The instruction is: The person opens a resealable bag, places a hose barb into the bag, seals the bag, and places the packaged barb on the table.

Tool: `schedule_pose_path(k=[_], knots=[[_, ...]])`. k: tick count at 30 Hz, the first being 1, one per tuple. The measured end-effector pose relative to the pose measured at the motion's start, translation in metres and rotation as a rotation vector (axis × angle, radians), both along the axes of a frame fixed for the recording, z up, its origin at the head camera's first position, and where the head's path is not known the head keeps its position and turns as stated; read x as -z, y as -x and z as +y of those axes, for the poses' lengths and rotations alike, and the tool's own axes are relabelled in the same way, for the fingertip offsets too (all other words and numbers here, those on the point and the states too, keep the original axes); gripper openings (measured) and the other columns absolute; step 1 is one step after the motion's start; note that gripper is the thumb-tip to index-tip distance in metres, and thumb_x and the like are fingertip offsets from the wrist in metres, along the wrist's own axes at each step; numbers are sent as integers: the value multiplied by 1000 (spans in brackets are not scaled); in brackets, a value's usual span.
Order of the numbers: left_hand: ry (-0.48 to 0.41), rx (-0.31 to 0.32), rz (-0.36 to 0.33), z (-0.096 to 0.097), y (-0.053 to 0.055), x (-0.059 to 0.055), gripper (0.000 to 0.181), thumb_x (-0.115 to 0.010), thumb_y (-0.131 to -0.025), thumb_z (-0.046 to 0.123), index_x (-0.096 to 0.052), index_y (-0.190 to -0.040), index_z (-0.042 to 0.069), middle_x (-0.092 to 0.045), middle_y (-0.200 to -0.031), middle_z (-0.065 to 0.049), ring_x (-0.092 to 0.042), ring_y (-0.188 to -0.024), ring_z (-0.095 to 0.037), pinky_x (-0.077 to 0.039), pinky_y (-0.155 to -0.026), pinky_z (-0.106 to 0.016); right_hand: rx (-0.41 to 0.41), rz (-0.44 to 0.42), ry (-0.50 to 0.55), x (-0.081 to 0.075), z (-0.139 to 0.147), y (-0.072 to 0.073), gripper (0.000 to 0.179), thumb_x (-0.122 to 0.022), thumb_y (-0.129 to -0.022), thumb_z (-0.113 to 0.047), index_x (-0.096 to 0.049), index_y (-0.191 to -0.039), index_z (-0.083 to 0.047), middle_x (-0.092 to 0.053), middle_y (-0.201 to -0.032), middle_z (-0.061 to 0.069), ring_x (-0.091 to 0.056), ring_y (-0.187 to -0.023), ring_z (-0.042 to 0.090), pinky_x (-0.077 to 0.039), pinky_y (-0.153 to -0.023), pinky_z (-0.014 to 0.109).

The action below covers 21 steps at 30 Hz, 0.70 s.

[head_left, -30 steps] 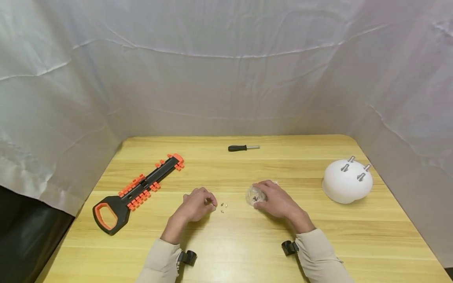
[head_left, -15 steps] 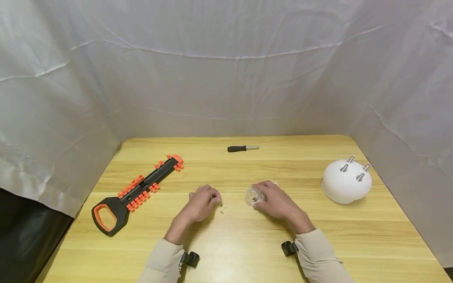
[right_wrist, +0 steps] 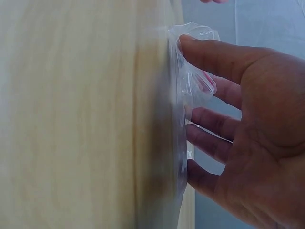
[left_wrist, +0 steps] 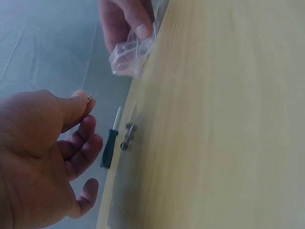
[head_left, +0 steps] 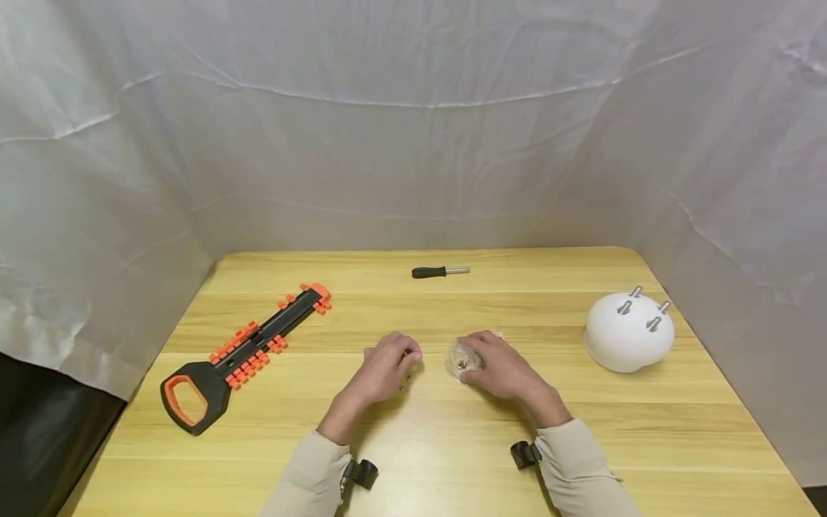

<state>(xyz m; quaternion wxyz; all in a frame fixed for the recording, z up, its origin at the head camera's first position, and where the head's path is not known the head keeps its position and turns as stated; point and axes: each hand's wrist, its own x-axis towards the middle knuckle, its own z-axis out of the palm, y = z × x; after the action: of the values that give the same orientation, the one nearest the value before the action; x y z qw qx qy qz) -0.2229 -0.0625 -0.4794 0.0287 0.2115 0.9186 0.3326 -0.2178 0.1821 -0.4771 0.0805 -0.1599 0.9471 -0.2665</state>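
Left hand has a tiny screw pinched in its fingers, loose screws right beside it on the worktop; right hand is gripping a clear plastic bag.

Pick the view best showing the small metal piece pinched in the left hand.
Left wrist: close up, the small metal piece shows plainly, pinched by the left hand. Head view: too small or hidden to make out. Right wrist view: not visible.

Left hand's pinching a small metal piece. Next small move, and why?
I'd probably bring the left hand over the clear plastic bag and release the small metal piece into it: the right hand holds the bag close by, and other metal pieces show inside.
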Motion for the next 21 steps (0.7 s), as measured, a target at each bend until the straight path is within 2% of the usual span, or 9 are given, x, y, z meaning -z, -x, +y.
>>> schedule_pose_path(k=[9, 13, 21], knots=[[-17, 44, 3, 26, 2, -1, 15, -56, -98, 28, -66, -99, 17, -60, -100, 4, -53, -99, -15, -34, -91, -50, 7, -10, 4, 0, -1, -1, 65, -75, -83, -29, -49, -142, -16, -50, -140, 8, -50, -125, 30, -41, -103, 51], [-5, 74, 23, 37, 3, -1, 16, -56, -97, 29, -67, -101, 18, -61, -104, 3, -53, -101, -16, -34, -89, -46, 6, -7, 3, 1, -1, -1, 64, -75, -84, -29, -49, -141, -15, -50, -141, 8, -50, -126, 30, -41, -103, 50], [28, 76, 20, 52, 6, -2, 19, -56, -97, 32, -68, -105, 20, -59, -108, 4, -49, -103, -16, -33, -86, -40, -9, 13, -9, 2, -1, 0, 64, -74, -85, -31, -49, -141, -16, -49, -141, 7, -47, -129, 31, -39, -105, 52]])
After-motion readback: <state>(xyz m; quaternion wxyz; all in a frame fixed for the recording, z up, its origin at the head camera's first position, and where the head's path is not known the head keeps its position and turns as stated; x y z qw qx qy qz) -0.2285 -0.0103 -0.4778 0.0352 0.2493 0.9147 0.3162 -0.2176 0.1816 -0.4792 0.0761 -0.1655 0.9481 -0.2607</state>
